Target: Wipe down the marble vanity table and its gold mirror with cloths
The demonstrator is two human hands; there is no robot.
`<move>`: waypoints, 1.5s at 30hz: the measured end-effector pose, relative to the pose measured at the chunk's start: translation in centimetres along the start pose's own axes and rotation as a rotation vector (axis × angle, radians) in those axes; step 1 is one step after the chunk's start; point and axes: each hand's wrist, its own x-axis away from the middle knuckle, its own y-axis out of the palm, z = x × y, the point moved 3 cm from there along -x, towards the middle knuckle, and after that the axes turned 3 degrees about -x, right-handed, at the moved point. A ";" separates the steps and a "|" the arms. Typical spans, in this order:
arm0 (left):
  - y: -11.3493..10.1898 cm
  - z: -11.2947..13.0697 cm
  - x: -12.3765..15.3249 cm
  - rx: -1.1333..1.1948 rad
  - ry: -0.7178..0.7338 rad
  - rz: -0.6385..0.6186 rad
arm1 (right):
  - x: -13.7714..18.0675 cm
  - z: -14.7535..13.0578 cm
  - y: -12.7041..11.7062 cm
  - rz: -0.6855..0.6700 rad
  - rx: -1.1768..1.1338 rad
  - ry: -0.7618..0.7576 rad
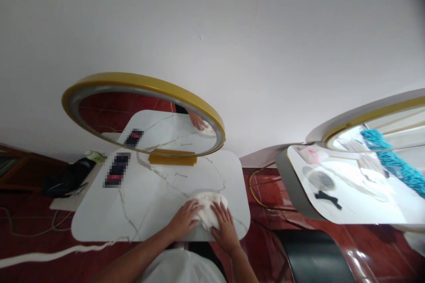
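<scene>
A crumpled white cloth point(208, 205) lies on the near right part of a white marble-look table point(149, 194). My left hand point(183, 219) rests on the cloth's left side with fingers curled over it. My right hand point(226, 225) presses on its right side, fingers spread flat. A round gold-framed mirror point(142, 112) stands at the table's far edge and reflects a hand on the cloth.
A dark flat item point(117, 169), pixelated, lies on the table's far left. A black bag point(68, 179) and cables sit on the red floor at left. A second white table point(335, 185) with a gold-rimmed mirror point(375, 121) stands at right; a black chair point(312, 254) is near.
</scene>
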 end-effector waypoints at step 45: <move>-3.0 1.1 -20.9 -0.049 -0.105 0.204 | -15.3 12.5 -9.1 0.167 0.007 -0.002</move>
